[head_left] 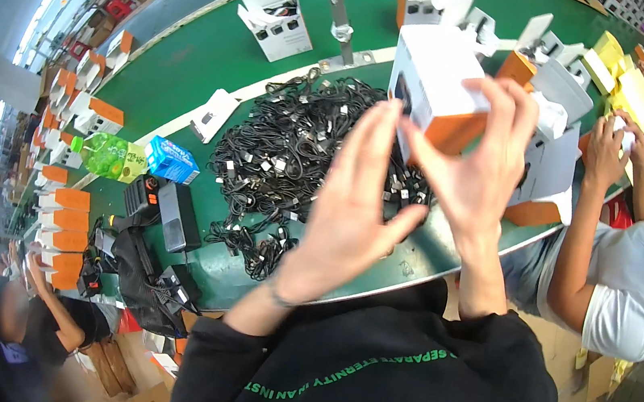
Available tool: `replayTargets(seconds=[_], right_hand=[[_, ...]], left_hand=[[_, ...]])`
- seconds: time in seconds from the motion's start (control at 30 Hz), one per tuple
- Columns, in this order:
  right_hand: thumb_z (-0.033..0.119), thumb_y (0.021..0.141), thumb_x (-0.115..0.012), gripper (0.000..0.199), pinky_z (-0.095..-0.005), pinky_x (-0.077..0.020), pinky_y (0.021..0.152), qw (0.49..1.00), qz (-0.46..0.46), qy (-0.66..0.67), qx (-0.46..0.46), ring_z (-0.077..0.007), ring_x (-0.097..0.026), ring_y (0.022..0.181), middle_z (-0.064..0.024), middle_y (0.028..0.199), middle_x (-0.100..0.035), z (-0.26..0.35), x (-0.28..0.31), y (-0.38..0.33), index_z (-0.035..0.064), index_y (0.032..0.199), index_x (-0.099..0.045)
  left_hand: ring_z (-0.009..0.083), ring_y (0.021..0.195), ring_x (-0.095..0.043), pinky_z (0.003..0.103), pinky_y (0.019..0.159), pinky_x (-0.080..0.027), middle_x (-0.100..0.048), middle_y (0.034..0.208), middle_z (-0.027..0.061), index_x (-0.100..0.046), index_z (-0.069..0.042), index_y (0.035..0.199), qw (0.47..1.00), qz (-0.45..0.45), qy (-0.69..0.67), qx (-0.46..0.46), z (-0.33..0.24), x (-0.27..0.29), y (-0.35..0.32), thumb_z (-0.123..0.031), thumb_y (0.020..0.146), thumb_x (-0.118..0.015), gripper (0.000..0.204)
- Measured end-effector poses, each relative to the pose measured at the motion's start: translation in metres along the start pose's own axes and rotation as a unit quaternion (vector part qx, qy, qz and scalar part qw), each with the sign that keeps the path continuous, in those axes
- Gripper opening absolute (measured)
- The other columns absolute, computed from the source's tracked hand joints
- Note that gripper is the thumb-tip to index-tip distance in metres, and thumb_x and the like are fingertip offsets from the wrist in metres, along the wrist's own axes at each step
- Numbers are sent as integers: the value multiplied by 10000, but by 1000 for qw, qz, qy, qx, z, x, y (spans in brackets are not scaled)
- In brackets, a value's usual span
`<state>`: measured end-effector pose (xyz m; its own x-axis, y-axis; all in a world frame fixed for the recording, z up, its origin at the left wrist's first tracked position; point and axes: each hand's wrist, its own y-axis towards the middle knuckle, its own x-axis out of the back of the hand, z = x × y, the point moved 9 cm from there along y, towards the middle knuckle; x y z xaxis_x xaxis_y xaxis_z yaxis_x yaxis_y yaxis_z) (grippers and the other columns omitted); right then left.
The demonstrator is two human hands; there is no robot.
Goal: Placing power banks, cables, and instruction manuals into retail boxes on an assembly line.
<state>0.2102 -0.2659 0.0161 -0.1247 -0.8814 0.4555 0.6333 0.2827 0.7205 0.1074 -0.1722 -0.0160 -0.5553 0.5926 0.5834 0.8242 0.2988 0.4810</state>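
A white and orange carton [442, 70], upright with its top flaps down, stands at the far edge of my reach. My left hand [354, 205] is stretched out in front of the carton's near left corner, thumb apart, nothing in it. My right hand [478, 156] has its fingers spread at the carton's right side; whether the fingertips touch it I cannot tell. Beneath and left of my hands lies a large heap of black cables [288, 148] with light plugs. A smaller bunch of cables [257, 251] lies nearer to me.
An open carton [276, 24] stands beyond the heap, near a metal post [337, 8]. More open cartons [549, 141] crowd the right. A small white box [214, 115], green bottle [112, 157] and blue drink carton [173, 159] sit left. Co-workers [628, 282] sit at both sides.
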Motion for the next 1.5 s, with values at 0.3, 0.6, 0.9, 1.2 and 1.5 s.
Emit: replayTargets(seconds=[0.3,0.6,0.9,1.2,1.5], right_hand=[[8,730,-761,422,-321,-516,750,970,119,213,9,-234,-635,887,-153,1063,-658,-42,74,-68,-7,1134,-641],[164,903,-645,291,-361,-474,930,941,250,229,14,-260,-626,1086,-144,1262,-612,-59,72,-41,4,1147,-650],[270,906,-661,354,-388,-529,823,875,436,179,113,-345,-676,939,-174,1130,-662,-30,28,-50,-7,1125,-641],[118,936,-566,268,-421,-548,696,875,419,61,236,-362,-669,853,-171,1090,-651,-10,22,-66,13,1183,-576],[109,925,-576,278,-434,-539,619,899,411,39,149,-365,-668,723,-151,881,-698,-28,30,-60,75,1201,-570]], left_hand=[[238,1275,-459,384,1072,-405,-402,1381,147,-157,-53,1506,871,-40,-471,138,49,-92,-42,57,724,-770,999],[234,1317,-448,389,1097,-373,-417,1423,135,-72,-89,1559,809,97,-552,178,38,-92,-50,44,726,-781,1103],[217,1386,-353,352,1144,-284,-325,1504,131,-16,-66,1568,818,157,-529,165,31,-94,-54,8,695,-831,1197],[216,1375,-348,349,1142,-286,-292,1523,158,12,-56,1566,831,179,-501,160,40,-93,-60,-52,686,-859,1238],[203,1412,-296,344,1150,-274,-192,1590,148,-1,-84,1571,830,195,-502,144,28,-93,-57,-11,687,-838,1220]])
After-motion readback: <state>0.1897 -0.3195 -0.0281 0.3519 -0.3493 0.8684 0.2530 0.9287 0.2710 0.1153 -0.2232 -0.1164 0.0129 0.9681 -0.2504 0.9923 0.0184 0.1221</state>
